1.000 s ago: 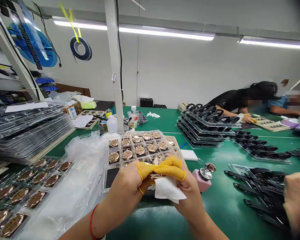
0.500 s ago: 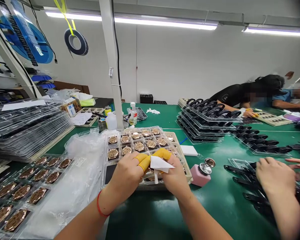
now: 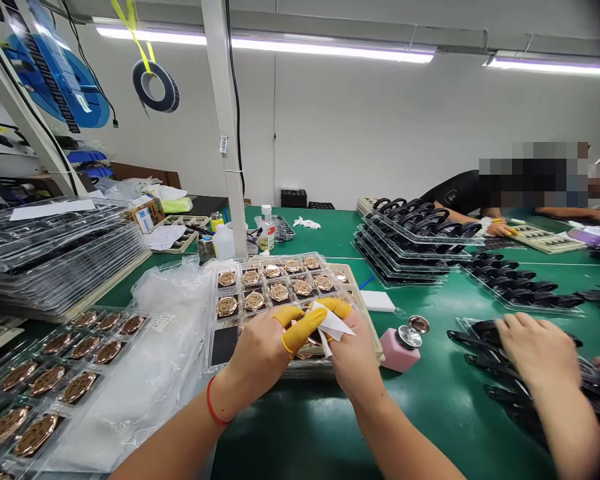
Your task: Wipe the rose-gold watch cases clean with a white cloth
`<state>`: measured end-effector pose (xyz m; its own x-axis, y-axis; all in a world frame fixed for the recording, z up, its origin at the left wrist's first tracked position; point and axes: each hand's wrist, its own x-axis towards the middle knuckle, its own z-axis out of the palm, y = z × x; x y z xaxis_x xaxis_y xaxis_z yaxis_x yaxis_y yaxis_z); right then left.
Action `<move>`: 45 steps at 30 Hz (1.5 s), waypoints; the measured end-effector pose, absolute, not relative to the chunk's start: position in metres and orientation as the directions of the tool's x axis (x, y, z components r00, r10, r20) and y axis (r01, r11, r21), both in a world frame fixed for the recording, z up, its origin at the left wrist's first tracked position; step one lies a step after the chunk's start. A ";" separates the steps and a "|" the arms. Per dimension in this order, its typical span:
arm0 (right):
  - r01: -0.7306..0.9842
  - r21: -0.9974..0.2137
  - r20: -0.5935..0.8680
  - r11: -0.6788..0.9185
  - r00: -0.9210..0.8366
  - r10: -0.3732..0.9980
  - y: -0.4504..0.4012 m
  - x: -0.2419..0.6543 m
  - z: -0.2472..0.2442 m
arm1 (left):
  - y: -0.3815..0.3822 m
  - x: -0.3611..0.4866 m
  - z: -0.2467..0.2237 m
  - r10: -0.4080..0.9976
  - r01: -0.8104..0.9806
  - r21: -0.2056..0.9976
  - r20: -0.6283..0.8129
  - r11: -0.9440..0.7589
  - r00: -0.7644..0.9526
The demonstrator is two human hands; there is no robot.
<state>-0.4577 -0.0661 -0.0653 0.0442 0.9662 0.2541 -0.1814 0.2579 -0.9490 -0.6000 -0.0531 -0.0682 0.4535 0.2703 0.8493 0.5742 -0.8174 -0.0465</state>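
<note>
Above a clear tray (image 3: 214, 293) of gold-rimmed round parts, my two hands meet. My right hand (image 3: 357, 357) is closed on a folded white wipe (image 3: 336, 325), which sticks out between its fingers. Against the wipe press the fingers of my left hand (image 3: 260, 350), bent together; what they pinch is hidden. Yellow finger cots (image 3: 305, 331) cover several fingertips. One tray pocket (image 3: 225, 345), left of my hands, shows only its black base.
A pink pump bottle (image 3: 401, 348) and a white block (image 3: 379, 301) stand right of the tray. Plastic film (image 3: 165, 333) and another tray of gold parts (image 3: 47, 380) lie left. A co-worker's hand (image 3: 537, 350) is over black straps at right; stacked trays (image 3: 410, 247) stand behind.
My left fingers have moved right, and a yellow-covered fingertip now lies over the wipe. The wipe has shifted right and creased. The co-worker's hand at right has moved slightly left.
</note>
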 end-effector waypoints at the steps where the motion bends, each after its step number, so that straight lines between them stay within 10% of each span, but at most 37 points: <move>1: -0.196 -0.947 0.246 0.255 0.069 0.967 -0.064 -0.458 -0.066 | -0.053 -0.600 -0.068 0.253 0.552 -0.074 0.833 -0.831 0.491; 5: -0.165 -0.914 0.306 0.370 0.317 0.898 -0.061 -0.439 -0.065 | -0.054 -0.607 -0.069 0.273 0.445 0.035 0.831 -0.895 0.484; 8: 0.185 -0.812 0.575 0.553 0.411 0.707 -0.074 -0.422 -0.073 | -0.055 -0.617 -0.066 0.422 0.356 0.314 0.862 -0.880 0.282; 11: 0.487 -0.551 0.710 0.678 -0.152 0.687 -0.096 -0.431 -0.103 | -0.056 -0.627 -0.058 0.608 0.337 0.539 0.782 -0.772 0.141; 13: 0.569 -0.439 0.472 0.695 -0.512 0.717 -0.109 -0.447 -0.132 | -0.055 -0.630 -0.054 0.680 0.324 0.613 0.718 -0.720 0.152; 20: 0.435 -0.645 0.215 0.628 -0.685 0.696 -0.127 -0.438 -0.128 | -0.050 -0.627 -0.055 0.724 0.329 0.645 0.600 -0.689 0.340; 25: 0.091 -0.924 0.355 0.371 -0.152 0.922 -0.109 -0.417 -0.062 | -0.054 -0.625 -0.056 0.676 0.342 0.584 0.615 -0.736 0.406; 36: -0.249 -0.961 0.187 0.121 -0.261 0.947 -0.071 -0.446 -0.062 | -0.054 -0.614 -0.062 0.354 0.570 -0.023 0.764 -0.821 0.539; 45: -0.473 -0.881 0.230 0.015 -0.400 0.887 -0.069 -0.434 -0.063 | -0.060 -0.601 -0.070 0.600 -0.051 0.659 0.713 -0.751 0.363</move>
